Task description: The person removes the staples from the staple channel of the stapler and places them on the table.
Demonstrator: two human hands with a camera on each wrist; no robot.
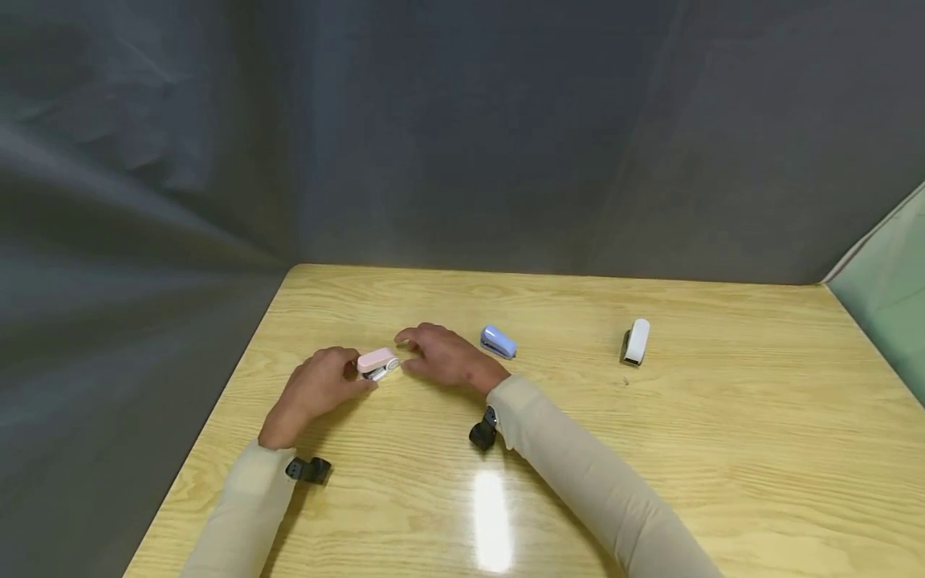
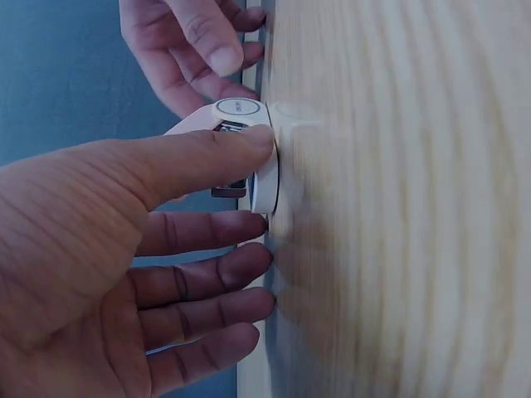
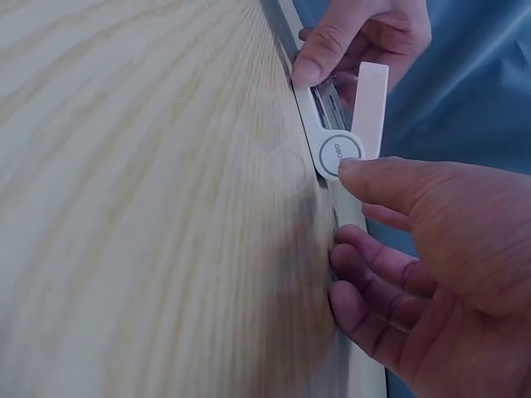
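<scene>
A small pink stapler [image 1: 378, 363] lies on the wooden table [image 1: 650, 449] between my two hands. My left hand [image 1: 357, 377] holds its near end, thumb [image 2: 241, 145] pressed on one side and the index finger just under the stapler [image 2: 253, 178]. The other left fingers rest straight against the table. My right hand [image 1: 408, 349] reaches in from the other side. In the right wrist view its thumb tip [image 3: 353, 170] touches the round hinge end of the stapler [image 3: 338, 137], whose top arm stands slightly raised; the right fingers lie relaxed on the table.
A blue stapler [image 1: 499, 342] sits just right of my right hand. A white stapler [image 1: 636, 341] stands farther right. A dark grey curtain [image 1: 462, 128] hangs behind the table. The table's left edge [image 1: 217, 417] is close to my left arm.
</scene>
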